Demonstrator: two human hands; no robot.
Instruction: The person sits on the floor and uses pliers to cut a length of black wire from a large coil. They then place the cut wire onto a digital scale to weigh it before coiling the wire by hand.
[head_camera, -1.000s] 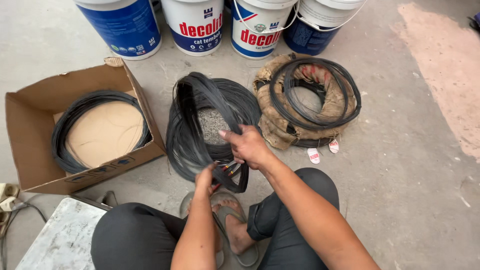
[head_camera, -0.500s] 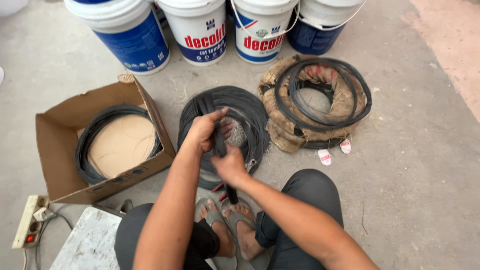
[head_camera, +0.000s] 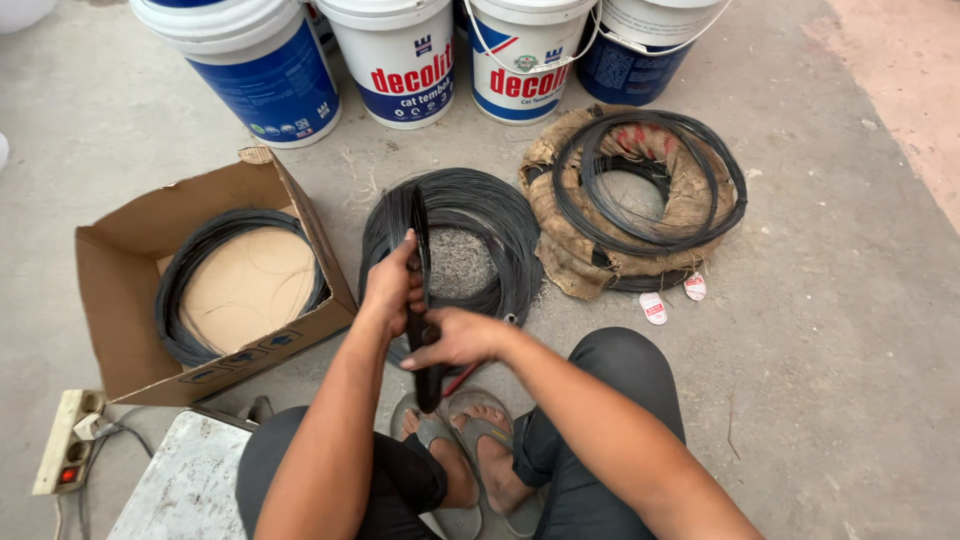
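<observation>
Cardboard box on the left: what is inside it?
The cardboard box holds a coil of black wire lying around its walls, with bare brown bottom showing in the middle. What lies beneath the coil is covered.

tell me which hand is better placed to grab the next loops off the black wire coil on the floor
Probably the left hand: it grips the wire bundle at the upper end, right over the coil. The right hand holds lower, nearer the feet.

Your left hand (head_camera: 392, 283), which was low beside the right a second ago and then up on the wire bundle (head_camera: 420, 290), now grips it just above your right hand (head_camera: 455, 340). The bundle now stands as a narrow upright strand, no longer a wide loop over the coil (head_camera: 500, 230).
</observation>
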